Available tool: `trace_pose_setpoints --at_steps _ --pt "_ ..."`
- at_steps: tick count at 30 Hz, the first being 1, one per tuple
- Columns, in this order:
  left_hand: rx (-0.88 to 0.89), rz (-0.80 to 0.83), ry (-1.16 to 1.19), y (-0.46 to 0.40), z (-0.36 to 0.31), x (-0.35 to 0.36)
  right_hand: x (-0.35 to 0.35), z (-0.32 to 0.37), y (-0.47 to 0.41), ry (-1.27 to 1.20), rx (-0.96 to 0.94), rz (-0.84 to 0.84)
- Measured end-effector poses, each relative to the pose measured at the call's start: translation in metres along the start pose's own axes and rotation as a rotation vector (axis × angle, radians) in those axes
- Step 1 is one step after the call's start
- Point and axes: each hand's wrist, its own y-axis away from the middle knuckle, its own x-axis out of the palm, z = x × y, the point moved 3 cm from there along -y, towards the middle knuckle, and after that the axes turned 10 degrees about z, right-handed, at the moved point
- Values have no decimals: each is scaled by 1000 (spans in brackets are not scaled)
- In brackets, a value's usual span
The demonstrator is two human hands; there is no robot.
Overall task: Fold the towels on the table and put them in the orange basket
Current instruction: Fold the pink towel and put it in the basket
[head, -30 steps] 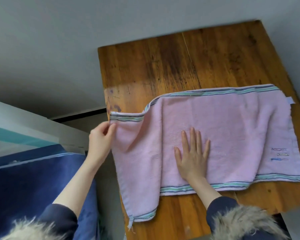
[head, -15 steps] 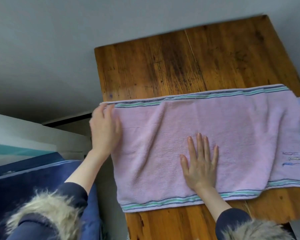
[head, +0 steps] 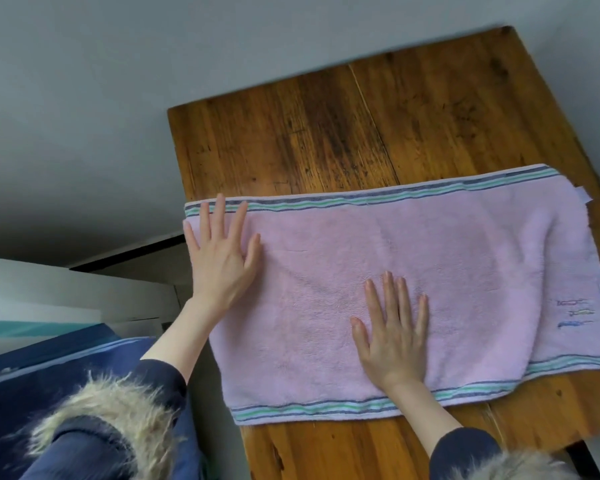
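Observation:
A pink towel point(head: 447, 271) with blue and green striped borders lies spread across the wooden table point(head: 361, 126), reaching from the table's left edge to past the right edge of the view. My left hand point(head: 222, 254) presses flat on the towel's far left corner, fingers straight and spread. My right hand point(head: 392, 334) lies flat on the towel's middle, near the front border. Small embroidered marks show near the towel's right end. The orange basket is not in view.
The far half of the table is bare wood. Left of the table, lower down, lies dark blue fabric point(head: 49, 368) with a pale stripe, and a white ledge point(head: 66, 292) behind it. Grey floor surrounds the table.
My left hand has let go of the towel's left corner and now lies flat on it. The left end, first hanging off the edge, is spread on the table. My right hand stayed put.

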Motion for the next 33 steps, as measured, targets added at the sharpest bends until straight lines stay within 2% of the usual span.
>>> trace_pose_setpoints --at_steps 4,6,13,15,17,18,20,22,24,28,31,33 --pt "288 74 -94 41 -52 32 -1 1 -1 14 2 2" --pt "356 97 -152 59 -65 48 0 1 -1 14 0 -7" --pt "317 155 -256 64 -62 54 -1 2 0 -19 -35 15" --pt "289 173 -251 65 -62 54 -6 -2 2 -99 -96 35" --pt "286 171 -223 69 -72 53 -17 -12 6 -294 -177 19" --pt "308 161 -213 73 -83 52 -25 -22 12 -422 -196 -19" --pt "364 159 -204 83 -114 53 -42 -50 26 -568 -176 -197" --pt "430 165 -203 91 -154 56 -56 -90 42 -527 -109 -390" --pt "507 178 -234 96 -197 63 -62 -136 53 -474 18 -435" --pt "596 239 -255 102 -261 86 -48 -214 61 -333 301 -188" --pt "633 295 -286 102 -292 102 -25 -252 65 -276 323 -7" --pt "671 319 -331 102 -306 111 -12 -273 69 -247 296 33"
